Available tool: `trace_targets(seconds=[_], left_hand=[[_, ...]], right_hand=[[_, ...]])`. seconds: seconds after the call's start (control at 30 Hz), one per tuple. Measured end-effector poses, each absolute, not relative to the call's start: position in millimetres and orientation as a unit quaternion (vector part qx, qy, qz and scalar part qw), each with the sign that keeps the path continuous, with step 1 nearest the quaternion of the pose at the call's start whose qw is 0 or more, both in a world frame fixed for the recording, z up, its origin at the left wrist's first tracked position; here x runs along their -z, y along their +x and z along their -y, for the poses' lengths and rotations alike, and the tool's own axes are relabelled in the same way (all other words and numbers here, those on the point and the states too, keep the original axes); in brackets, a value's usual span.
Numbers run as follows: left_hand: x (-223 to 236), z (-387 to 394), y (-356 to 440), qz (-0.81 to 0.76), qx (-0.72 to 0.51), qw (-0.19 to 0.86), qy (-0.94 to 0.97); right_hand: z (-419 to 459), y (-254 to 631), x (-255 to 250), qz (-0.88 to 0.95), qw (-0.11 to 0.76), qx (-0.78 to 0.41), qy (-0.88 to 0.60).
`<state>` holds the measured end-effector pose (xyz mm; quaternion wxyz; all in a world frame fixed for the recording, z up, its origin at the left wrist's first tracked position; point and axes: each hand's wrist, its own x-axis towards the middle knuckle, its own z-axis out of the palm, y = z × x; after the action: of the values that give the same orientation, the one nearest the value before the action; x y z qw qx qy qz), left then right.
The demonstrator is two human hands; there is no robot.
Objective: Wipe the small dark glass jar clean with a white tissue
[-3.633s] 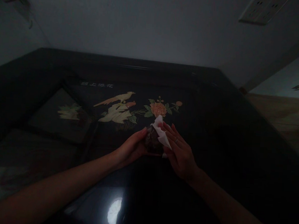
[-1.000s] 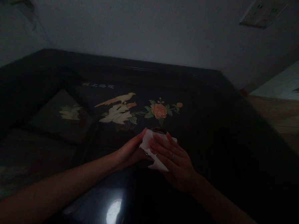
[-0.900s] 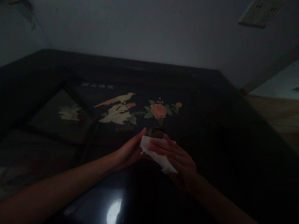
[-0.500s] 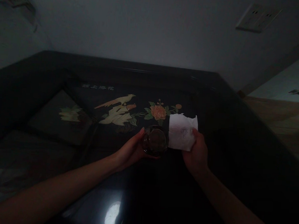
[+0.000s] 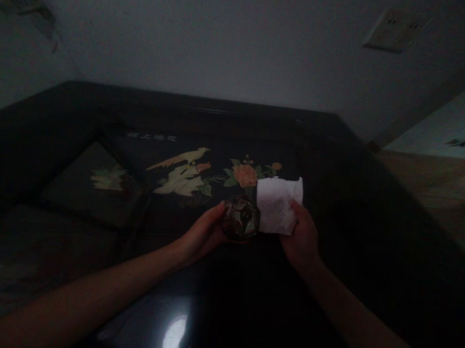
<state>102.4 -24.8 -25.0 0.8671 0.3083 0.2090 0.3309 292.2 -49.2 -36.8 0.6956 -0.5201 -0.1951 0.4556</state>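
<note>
In the middle of the head view, my left hand [image 5: 206,231] is wrapped round the left side of a dark, clear glass cup [image 5: 241,217]. Its round end faces up toward me. To the right, my right hand [image 5: 304,236] pinches a white paper tissue [image 5: 278,202] by its right edge, thumb on top. The tissue hangs flat, its left edge right beside the glass; whether the two touch I cannot tell. Both are held above a dark, glossy table [image 5: 226,288]. Low light hides the fingers under the glass.
Inlaid in the tabletop are a bird picture [image 5: 181,176] and an orange flower picture [image 5: 245,174]. The table's far edge meets a pale wall [image 5: 208,43]. A double wall socket [image 5: 396,31] sits at the upper right. A patch of wooden floor [image 5: 430,179] shows at the right.
My right hand has moved slightly left with the tissue, nearer the glass. The glass looks slightly turned or tilted in my left hand, and its end catches the light differently.
</note>
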Motion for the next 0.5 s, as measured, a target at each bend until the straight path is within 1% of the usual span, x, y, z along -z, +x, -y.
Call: trace_targets(seconds=[0.1,0.33,0.5], left_hand=[[24.4,26.0,103.1,-0.212,-0.341,0.861,0.314],[27.5,26.1,102.6,-0.246,-0.369,0.842,0.308],[28.8,27.2,102.1,-0.237,-0.373,0.838,0.321]], right_hand=[[48.1,295.6,39.2,0.236,0.681,-0.448,-0.528],[46.7,295.8,33.5,0.265,0.683,-0.463,-0.498],[47.8,300.2,31.5,0.320,0.671,-0.439,-0.505]])
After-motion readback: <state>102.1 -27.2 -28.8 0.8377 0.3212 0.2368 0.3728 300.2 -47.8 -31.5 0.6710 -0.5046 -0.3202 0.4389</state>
